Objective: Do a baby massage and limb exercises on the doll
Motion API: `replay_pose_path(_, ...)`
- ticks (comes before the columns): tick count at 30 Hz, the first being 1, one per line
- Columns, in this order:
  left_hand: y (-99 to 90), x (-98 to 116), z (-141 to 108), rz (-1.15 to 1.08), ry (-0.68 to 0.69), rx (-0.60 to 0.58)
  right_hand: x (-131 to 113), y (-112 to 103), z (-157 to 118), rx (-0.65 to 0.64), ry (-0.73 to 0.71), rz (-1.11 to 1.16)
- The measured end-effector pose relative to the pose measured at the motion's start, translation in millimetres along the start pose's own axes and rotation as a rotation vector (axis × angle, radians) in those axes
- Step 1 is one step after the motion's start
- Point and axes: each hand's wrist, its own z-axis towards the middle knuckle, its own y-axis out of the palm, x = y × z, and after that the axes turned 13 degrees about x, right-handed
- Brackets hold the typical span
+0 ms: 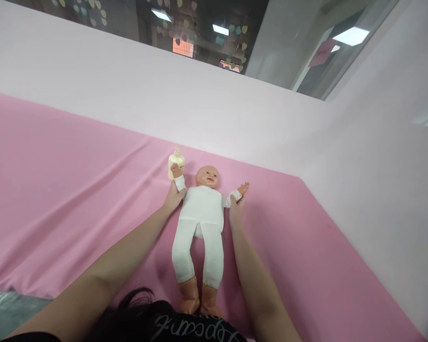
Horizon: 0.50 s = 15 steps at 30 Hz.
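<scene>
A baby doll [202,206] with a white cloth body lies on its back, its feet toward me. My left hand [174,195] is closed around the doll's arm on the left side, below its raised plastic hand. On the other side, my right hand [236,209] grips the doll's other arm near the wrist. Both doll arms are spread outward. Just behind the doll's left-side hand stands a pale yellow pump bottle [176,161], partly covered by that hand.
A pink sheet [92,190] with a few folds covers the surface under the doll. White wall [257,128] rises along the far and right edges. Above it is a window [207,38] with heart stickers. Grey floor [10,313] shows at lower left.
</scene>
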Motion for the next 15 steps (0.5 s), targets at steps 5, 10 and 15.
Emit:
replay_pose_path(5, -0.1, 3.3, 0.1, 0.04, 0.086, -0.004, -16.0, -0.5, -7.2, -0.046, 0.113, -0.001)
replay_pose_path(10, 1.0, 8.9, -1.1, 0.026, 0.265, -0.132, -28.5, -1.0, -10.8, -0.18, -0.017, -0.068)
replay_pose_path(15, 1.3, 8.7, -0.4, 0.103, 0.366, -0.232, -21.8, 4.7, -7.3, -0.252, -0.131, -0.136)
